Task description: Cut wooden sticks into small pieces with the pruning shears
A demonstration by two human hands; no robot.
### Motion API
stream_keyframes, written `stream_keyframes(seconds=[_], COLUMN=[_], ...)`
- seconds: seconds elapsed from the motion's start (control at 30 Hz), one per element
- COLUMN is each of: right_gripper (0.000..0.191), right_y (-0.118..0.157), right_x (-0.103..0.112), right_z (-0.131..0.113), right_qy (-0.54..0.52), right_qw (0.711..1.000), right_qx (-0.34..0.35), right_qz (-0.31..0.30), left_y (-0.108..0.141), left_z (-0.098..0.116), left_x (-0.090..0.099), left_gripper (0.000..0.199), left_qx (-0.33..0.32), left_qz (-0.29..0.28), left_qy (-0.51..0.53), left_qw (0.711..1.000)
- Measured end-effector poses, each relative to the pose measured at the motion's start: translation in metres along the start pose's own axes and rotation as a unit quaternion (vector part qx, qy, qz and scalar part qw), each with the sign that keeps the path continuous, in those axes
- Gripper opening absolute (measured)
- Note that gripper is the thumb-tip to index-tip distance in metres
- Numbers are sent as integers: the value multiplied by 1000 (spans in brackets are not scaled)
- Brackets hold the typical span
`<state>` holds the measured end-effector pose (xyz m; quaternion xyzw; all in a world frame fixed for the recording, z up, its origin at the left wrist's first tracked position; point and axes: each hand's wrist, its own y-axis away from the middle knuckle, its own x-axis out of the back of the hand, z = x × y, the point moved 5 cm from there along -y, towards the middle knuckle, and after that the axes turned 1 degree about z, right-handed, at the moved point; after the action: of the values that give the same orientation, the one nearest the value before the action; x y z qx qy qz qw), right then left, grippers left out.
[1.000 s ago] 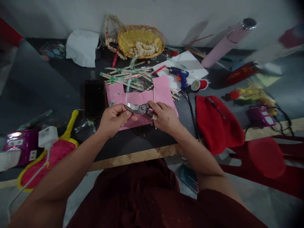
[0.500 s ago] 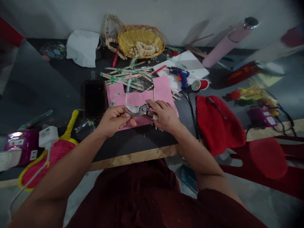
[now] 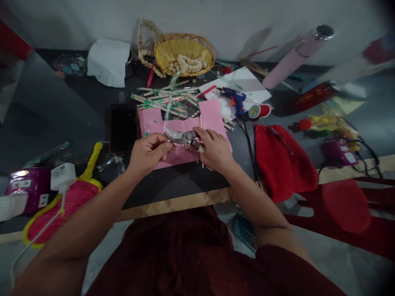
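Note:
My right hand (image 3: pixel 214 150) is wrapped round the handles of a pair of pruning shears (image 3: pixel 182 136), whose curved blades point left over a sheet of pink paper (image 3: pixel 212 113). My left hand (image 3: pixel 149 152) is closed in a pinch beside the blade tips; whatever its fingers hold is too small to make out. Just beyond the paper lies a loose pile of thin wooden sticks (image 3: pixel 166 100) with green-printed wrappers. One pale stick (image 3: pixel 200 121) rests on the paper near my right hand.
A yellow wicker basket (image 3: pixel 185 47) holds small pale pieces. A phone (image 3: pixel 124 128) lies left of the paper. To the right are a blue glue gun (image 3: pixel 236 98), a thread spool (image 3: pixel 260 110), a red cloth (image 3: pixel 280 164) and a pink flask (image 3: pixel 296 57). A purple power box (image 3: pixel 21 189) stands left.
My left hand's fingers have drawn together and shifted slightly left, off the underside of the blades. The shears, still in my right hand, have moved only a little.

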<state>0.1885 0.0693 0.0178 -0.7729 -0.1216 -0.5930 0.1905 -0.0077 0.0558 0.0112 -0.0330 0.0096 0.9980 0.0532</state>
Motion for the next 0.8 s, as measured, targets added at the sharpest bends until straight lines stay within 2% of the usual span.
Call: stream_keyframes(seconds=[0.17, 0.57, 0.8], right_gripper=[66, 44, 47], right_y=[0, 5, 1], right_x=[0, 3, 6], right_z=[2, -1, 0], right_qy=[21, 9, 27], right_qw=[1000, 1000, 1000], right_qx=[12, 14, 4], right_qz=[-13, -15, -1], left_y=[1, 3, 1], left_z=[2, -2, -1], left_x=[0, -4, 0], left_gripper=[20, 21, 17], left_qx=[3, 57, 19], left_qz=[-24, -31, 25], left_qy=[-32, 52, 38], left_qw=[999, 997, 999])
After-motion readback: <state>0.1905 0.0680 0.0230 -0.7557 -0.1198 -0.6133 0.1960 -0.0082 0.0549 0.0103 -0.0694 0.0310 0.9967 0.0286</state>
